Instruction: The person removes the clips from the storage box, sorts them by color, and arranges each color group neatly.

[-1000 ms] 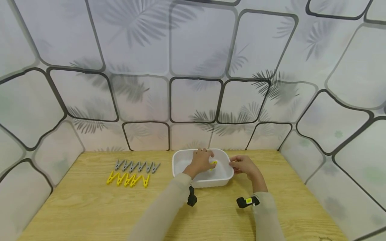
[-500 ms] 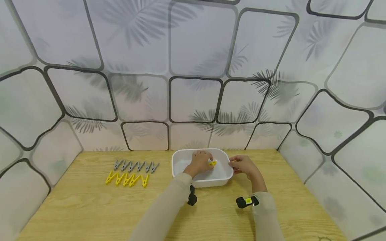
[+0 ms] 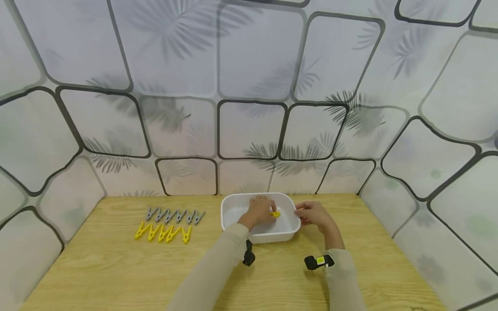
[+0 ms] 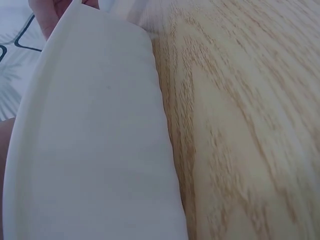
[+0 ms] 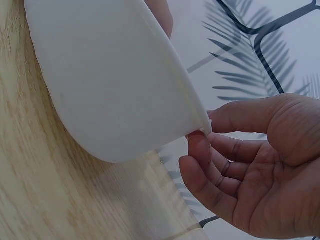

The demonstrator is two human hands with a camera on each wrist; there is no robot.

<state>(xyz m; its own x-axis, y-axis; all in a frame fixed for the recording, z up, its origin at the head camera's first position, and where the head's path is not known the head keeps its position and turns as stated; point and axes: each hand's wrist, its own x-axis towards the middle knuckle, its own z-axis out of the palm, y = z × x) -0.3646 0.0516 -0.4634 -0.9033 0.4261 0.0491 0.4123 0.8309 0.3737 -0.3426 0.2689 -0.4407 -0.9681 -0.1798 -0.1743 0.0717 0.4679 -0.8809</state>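
A white plastic basin (image 3: 237, 211) stands on the wooden table. My left hand (image 3: 260, 212) reaches down inside it and pinches a yellow clothespin (image 3: 275, 214), whose far end shows beside the fingertips. The left palm and most of the clothespin are hidden. At the basin's right end my right hand (image 3: 313, 214) grips the rim. The right wrist view shows the right hand (image 5: 255, 165) with its thumb above the rim and curled fingers below. Seen from the left wrist, the basin's outer wall (image 4: 100, 120) hides most of the left hand.
Left of the basin lie several grey clothespins (image 3: 178, 216) in a row, with a row of several yellow clothespins (image 3: 162, 233) in front. A patterned wall (image 3: 186, 129) rises behind the table (image 3: 128, 272) and at both sides.
The yellow clothespin has turned and shifted slightly at my left fingertips, and now lies flatter and a little lower in the basin. My right hand keeps its place on the rim.
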